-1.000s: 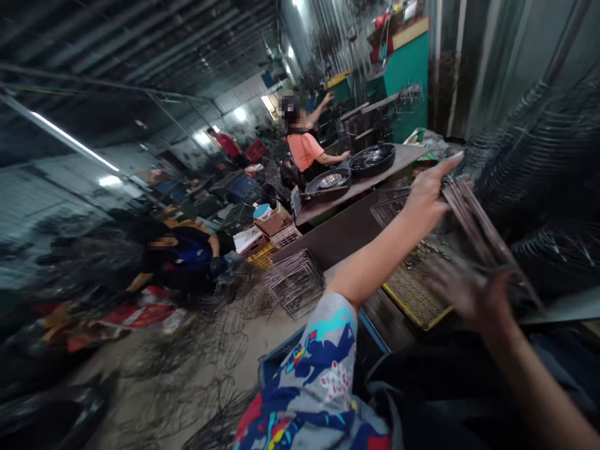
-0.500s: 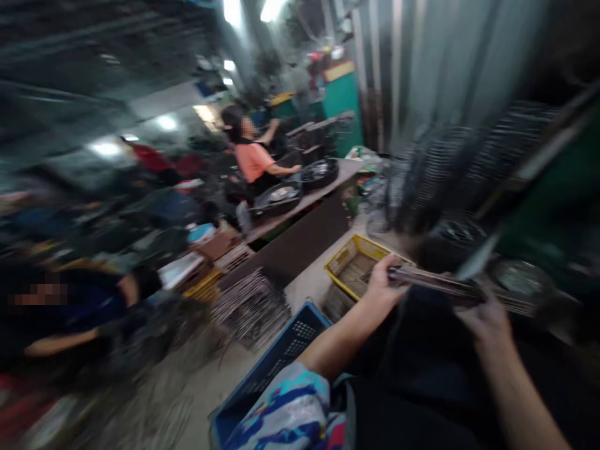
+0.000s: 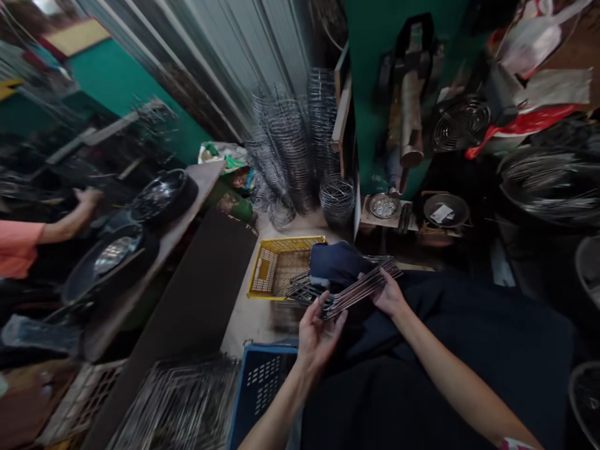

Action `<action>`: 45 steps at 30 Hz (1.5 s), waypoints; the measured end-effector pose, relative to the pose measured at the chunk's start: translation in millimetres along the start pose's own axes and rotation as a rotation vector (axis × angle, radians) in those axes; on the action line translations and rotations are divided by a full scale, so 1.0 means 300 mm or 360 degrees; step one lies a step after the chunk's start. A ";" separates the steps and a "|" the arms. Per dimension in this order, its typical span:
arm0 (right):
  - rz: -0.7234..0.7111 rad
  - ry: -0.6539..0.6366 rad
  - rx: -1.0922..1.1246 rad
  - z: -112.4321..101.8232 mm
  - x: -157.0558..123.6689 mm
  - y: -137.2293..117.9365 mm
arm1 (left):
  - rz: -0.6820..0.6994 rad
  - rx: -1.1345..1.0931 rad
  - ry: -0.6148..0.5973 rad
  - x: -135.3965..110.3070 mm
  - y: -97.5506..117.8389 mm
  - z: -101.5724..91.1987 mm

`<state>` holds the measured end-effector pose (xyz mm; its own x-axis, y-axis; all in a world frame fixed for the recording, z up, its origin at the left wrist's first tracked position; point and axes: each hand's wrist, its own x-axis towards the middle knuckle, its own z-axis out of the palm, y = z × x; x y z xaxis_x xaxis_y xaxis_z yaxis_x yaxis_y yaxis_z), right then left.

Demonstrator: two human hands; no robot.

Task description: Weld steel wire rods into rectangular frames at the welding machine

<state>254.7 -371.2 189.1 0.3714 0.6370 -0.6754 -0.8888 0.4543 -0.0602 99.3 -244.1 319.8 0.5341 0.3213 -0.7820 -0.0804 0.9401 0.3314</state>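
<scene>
Rods: wire bundle (image 3: 349, 294) clamped betw both grips, left hand (image 3: 317, 331) at near end, right hand (image 3: 387, 294) at far end, over lap. Keep ends flush, bundle level; yellow crate (image 3: 262, 275) just beyond left grip.

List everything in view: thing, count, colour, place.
bundle of metal rods: one, dull brown-grey, held over the lap in both hands
yellow crate: one, on the floor ahead
blue crate: one, near the left hand
dark blue cloth: one, behind the bundle
wire ring stacks: several, grey, against the corrugated wall
wire grids: a pile, grey, lower left floor
black pans: two, on the bench at left
co-worker's arm: one, orange sleeve, far left
small dishes: two, grey, below the green machine
left hand: fingers under the bundle's near end
right hand: gripping the bundle's far end
</scene>
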 end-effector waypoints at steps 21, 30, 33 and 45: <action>-0.0430 0.0817 -0.0439 -0.286 0.132 -0.183 | 0.1244 0.2105 -0.0177 0.409 0.376 -0.046; -0.0380 0.0671 -0.0325 -0.196 0.115 -0.200 | 0.0942 0.2542 -0.1386 0.427 0.351 0.023; -0.0378 0.0570 -0.0410 -0.142 0.103 -0.190 | 0.0922 0.2726 -0.1366 0.389 0.380 -0.013; -0.0772 0.0253 -0.2216 -0.079 -0.024 -0.084 | 0.1169 0.3280 -0.1072 0.276 0.384 -0.105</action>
<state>268.0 -402.0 178.1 0.7492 0.4862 -0.4498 -0.2602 -0.4085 -0.8749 107.7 -105.7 276.6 0.9717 -0.0453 -0.2319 0.1165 -0.7619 0.6372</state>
